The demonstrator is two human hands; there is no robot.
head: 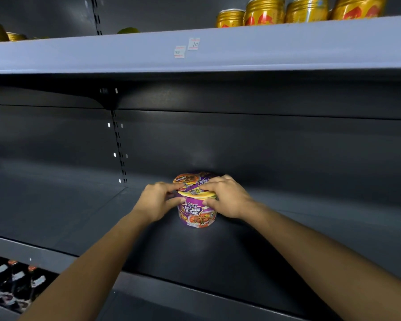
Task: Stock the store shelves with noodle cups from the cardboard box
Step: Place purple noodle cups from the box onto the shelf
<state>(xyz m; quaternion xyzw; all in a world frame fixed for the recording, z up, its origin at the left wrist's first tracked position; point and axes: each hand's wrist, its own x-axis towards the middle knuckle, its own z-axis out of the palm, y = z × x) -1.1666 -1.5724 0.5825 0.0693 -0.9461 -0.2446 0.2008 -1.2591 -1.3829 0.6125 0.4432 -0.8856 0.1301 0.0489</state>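
Noodle cup (196,210), purple, lid sealed, is seen upright on the dark middle shelf (79,216), set deep toward the back panel, right of the slotted upright rail (119,149). The cup is grasped from both sides. The left grip (159,200) is clasped on the cup's left side, thumb against the wall and fingers laid over the lid edge. The right grip (226,198) is clasped on the right side the same way, fingers curled over the lid. Both forearms are stretched in over the shelf's front lip. Gold cans (264,11) are lined up on the upper shelf (287,45), mostly at the right, a few at far left. Two small price tags (193,44) are stuck on its front edge. Dark bottles (14,281) with white labels are visible on the level below, at lower left.
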